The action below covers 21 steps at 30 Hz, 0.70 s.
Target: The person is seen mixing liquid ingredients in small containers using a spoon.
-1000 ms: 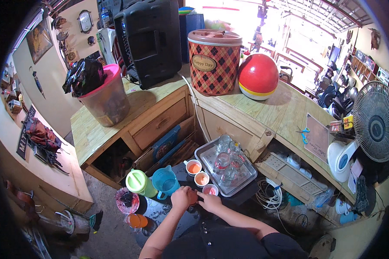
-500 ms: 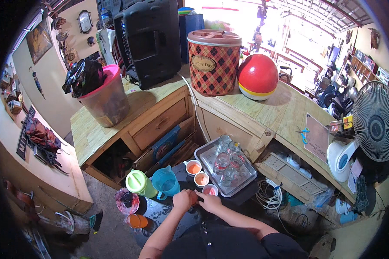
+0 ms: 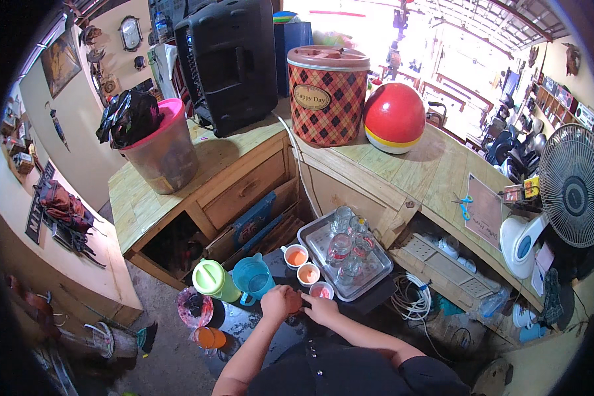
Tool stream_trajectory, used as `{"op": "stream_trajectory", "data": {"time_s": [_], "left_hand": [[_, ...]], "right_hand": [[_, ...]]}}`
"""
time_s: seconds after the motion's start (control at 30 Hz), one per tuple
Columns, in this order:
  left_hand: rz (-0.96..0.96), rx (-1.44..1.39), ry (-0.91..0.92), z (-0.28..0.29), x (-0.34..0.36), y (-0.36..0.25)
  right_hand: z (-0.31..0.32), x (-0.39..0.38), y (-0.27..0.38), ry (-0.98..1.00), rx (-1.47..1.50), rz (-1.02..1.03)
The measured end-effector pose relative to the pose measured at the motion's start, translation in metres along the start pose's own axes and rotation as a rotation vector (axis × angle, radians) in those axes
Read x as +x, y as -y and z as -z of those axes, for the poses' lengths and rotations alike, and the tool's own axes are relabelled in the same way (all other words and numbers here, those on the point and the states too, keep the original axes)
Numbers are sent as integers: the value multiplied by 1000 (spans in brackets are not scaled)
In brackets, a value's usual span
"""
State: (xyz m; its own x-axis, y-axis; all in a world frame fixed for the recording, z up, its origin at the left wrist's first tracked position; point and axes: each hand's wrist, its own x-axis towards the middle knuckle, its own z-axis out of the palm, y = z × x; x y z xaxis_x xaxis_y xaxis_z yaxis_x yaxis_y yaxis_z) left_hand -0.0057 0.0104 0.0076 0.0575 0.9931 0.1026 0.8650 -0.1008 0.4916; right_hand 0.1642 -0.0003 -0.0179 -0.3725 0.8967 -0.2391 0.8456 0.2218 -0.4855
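Both hands together over black tabletop (image 3: 239, 319), forearms in from the lower edge, converging.
Left hand (image 3: 276, 303) — fingers curled around a small reddish item (image 3: 294, 303), exact kind unclear; it sits between the hands, low, near the body. Right hand (image 3: 319, 309) angled inward, fingertips at the item's right side — can't tell whether they grip or just touch. Blue pitcher (image 3: 253, 278) just beyond the left hand; white cup with pink contents (image 3: 321, 291) just beyond the right.
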Motion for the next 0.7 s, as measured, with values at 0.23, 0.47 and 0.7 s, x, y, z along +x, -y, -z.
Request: {"op": "stream_trajectory", "data": {"time_s": [0.23, 0.47, 0.7], "left_hand": [[28, 146, 138, 3, -6, -12], [70, 171, 119, -2, -10, -6], [36, 80, -42, -3, -5, -4]], "right_hand": [[11, -3, 7, 28, -14, -21], [16, -3, 12, 97, -9, -51], [12, -1, 9, 77, -21, -48]]}}
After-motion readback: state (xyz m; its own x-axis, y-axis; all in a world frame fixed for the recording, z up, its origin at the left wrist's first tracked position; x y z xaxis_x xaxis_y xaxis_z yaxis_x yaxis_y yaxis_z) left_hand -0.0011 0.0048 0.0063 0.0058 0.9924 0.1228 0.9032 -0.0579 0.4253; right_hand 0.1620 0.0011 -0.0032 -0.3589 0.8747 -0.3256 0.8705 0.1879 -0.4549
